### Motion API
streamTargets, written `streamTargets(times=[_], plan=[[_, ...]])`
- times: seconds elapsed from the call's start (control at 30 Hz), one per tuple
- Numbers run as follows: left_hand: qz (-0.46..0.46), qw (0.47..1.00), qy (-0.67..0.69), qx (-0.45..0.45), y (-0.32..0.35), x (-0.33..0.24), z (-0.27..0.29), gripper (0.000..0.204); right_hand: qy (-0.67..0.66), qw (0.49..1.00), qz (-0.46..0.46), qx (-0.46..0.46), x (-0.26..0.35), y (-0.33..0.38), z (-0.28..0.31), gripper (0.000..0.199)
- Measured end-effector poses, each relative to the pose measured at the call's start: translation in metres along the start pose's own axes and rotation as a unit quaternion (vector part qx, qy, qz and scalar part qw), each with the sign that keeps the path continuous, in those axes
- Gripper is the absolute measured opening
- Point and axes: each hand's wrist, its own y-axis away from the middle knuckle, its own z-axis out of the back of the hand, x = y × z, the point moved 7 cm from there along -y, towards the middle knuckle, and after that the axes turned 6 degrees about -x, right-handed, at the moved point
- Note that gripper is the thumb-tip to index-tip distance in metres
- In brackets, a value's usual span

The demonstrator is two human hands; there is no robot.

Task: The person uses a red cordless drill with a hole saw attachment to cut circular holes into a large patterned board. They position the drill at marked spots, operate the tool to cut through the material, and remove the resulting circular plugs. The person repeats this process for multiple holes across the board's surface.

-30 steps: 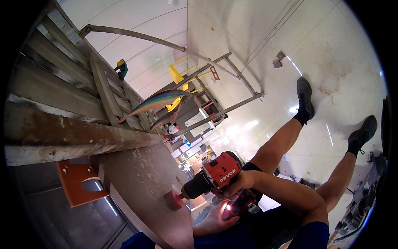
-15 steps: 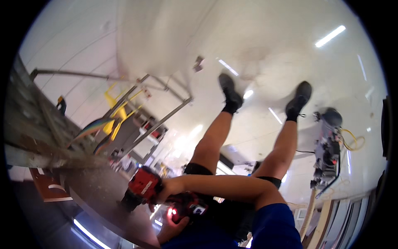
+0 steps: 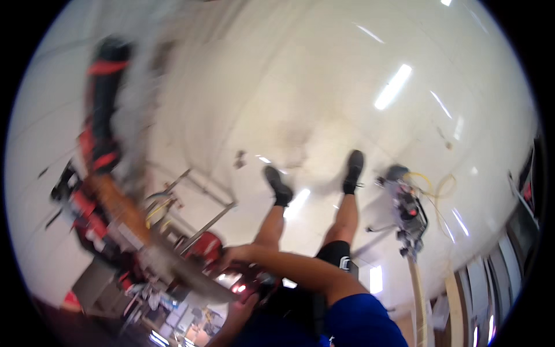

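Observation:
A red and black power tool (image 3: pixel 206 247) is at my body, its exact kind blurred. My right hand (image 3: pixel 234 255), at the end of a forearm crossing from the right, is closed around its grip. Lower down, my left hand (image 3: pixel 245 307) is closed against the tool's dark lower part, where a small red light glows; its fingers are partly hidden. Beside the tool runs the edge of a workbench (image 3: pixel 199 280). On its far left part lie a long black and red object (image 3: pixel 104 110) and another red and black tool (image 3: pixel 89 220), both smeared by motion.
A metal frame (image 3: pixel 211 225) stands on the floor beyond the bench. To the right sits a grey machine (image 3: pixel 407 211) with a yellow cord (image 3: pixel 445 188) and a pale hose (image 3: pixel 417 289). Boards (image 3: pixel 457 306) lean at the lower right. A small scrap (image 3: pixel 240 159) lies on the floor.
My view has swung, so my legs and the floor machine appear lower and further left. The black and red things on the bench have come into view. Both hands remain on the power tool.

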Motion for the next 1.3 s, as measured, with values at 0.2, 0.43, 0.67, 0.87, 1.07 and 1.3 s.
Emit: streamTargets(times=[0.2, 0.43, 0.67, 0.87, 1.07, 1.3], plan=[[-0.156, 0.982, -0.092, 0.050, -0.018, -0.055, 0.017, 0.039, 0.044, 0.984, 0.058, -0.160, 0.027, 0.044, 0.015, 0.045], [-0.163, 0.980, -0.050, 0.104, -0.053, -0.031, 0.016, 0.040, 0.052, 0.970, 0.072, -0.225, 0.023, 0.037, 0.017, 0.046], [-0.161, 0.985, -0.061, 0.027, -0.096, -0.038, -0.006, 0.040, 0.051, 0.948, 0.104, -0.297, 0.020, 0.053, 0.012, 0.046], [-0.164, 0.986, -0.031, -0.015, -0.117, -0.042, -0.027, 0.041, 0.099, 0.924, 0.113, -0.351, 0.036, 0.079, 0.009, 0.047], [-0.146, 0.987, -0.011, -0.061, -0.124, -0.008, -0.019, 0.041, 0.160, 0.900, 0.123, -0.385, 0.062, 0.099, 0.004, 0.047], [-0.140, 0.987, 0.019, -0.074, -0.135, -0.003, -0.015, 0.042, 0.195, 0.878, 0.152, -0.410, 0.071, 0.112, -0.001, 0.048]])
